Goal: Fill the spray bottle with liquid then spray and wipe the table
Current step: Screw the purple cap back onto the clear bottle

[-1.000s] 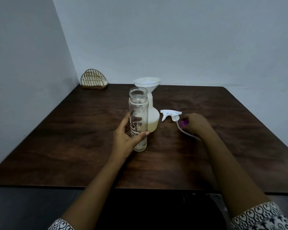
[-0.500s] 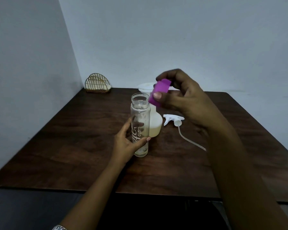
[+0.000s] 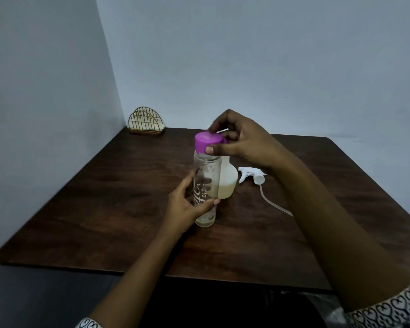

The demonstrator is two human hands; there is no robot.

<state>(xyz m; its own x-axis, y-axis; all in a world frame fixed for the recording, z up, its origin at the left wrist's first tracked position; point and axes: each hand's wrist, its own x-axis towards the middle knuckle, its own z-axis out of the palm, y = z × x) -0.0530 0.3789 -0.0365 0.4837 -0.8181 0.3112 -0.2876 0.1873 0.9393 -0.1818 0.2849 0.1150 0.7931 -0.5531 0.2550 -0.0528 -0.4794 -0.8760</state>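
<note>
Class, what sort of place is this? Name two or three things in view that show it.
Probably a plain indoor dining corner, perhaps at home: a dark wooden table in a corner of bare pale walls, with a gold wire napkin holder at its far left corner.

Purple cap (image 3: 208,142), clear bottle (image 3: 206,185) — white sprayer (image 3: 251,175), dark-brown table (image 3: 104,209), gold rack (image 3: 145,124).
</note>
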